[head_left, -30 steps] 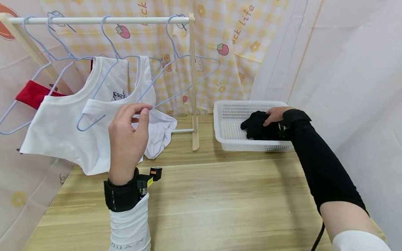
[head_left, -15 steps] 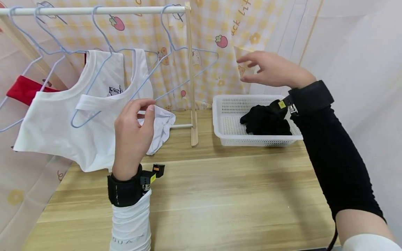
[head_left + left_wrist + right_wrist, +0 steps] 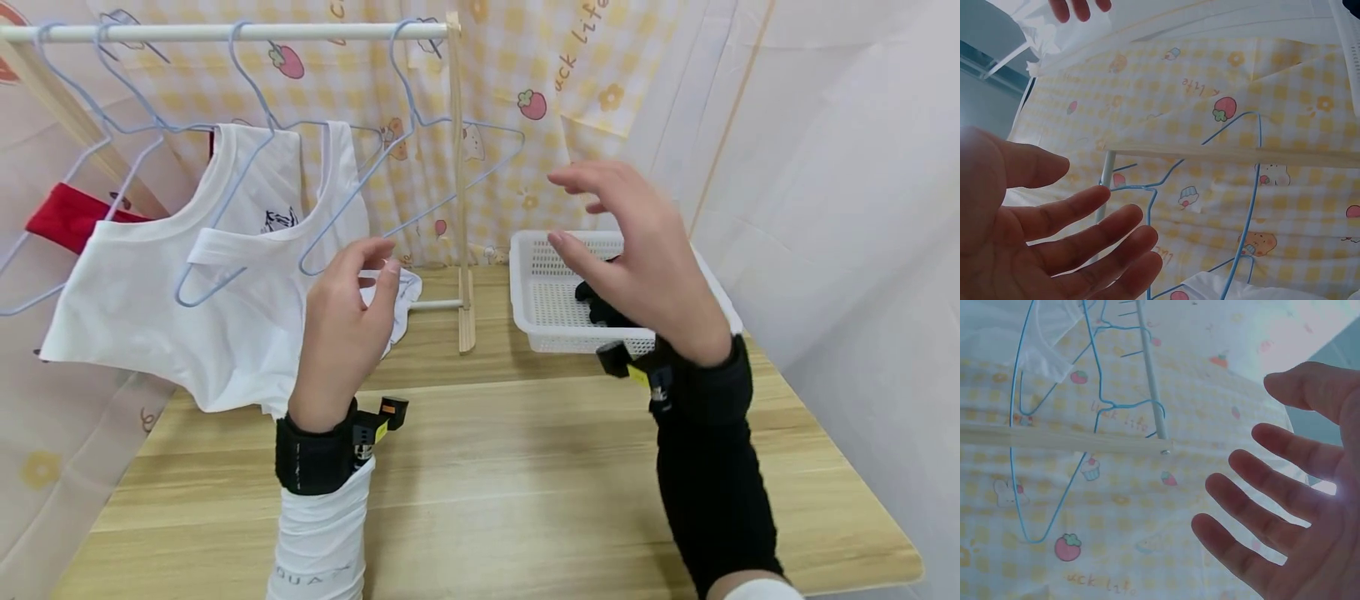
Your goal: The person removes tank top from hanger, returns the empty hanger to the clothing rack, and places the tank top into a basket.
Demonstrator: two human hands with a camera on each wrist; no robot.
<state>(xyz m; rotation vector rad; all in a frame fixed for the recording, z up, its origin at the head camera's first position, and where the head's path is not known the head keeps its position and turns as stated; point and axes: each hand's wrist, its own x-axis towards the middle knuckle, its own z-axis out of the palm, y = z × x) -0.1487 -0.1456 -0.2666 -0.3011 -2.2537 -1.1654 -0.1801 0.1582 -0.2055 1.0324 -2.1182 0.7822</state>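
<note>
My left hand (image 3: pixel 345 325), loosely bent and holding nothing, is in front of the right side of a white sleeveless top (image 3: pixel 157 308). That top hangs on a blue wire hanger. Close beyond the fingers is a bare blue hanger (image 3: pixel 1256 187) at the right end of the rail. My right hand (image 3: pixel 637 250) is raised, fingers spread and nothing in them. It overlaps a white plastic basket (image 3: pixel 558 335) in the head view and hides most of the black cloth (image 3: pixel 596 304) lying inside. Both wrist views show bare palms and parted fingers.
A wooden rack with a white rail (image 3: pixel 322 32) stands at the left back. Its right post (image 3: pixel 459 183) rises between the rack's clothes and the basket. A red garment (image 3: pixel 71 218) hangs at far left. The wooden table (image 3: pixel 480 467) extends in front, with a patterned curtain behind.
My right hand has let go of the black cloth in the basket, risen, and then come left and nearer. My left hand has shifted slightly right, still holding nothing.
</note>
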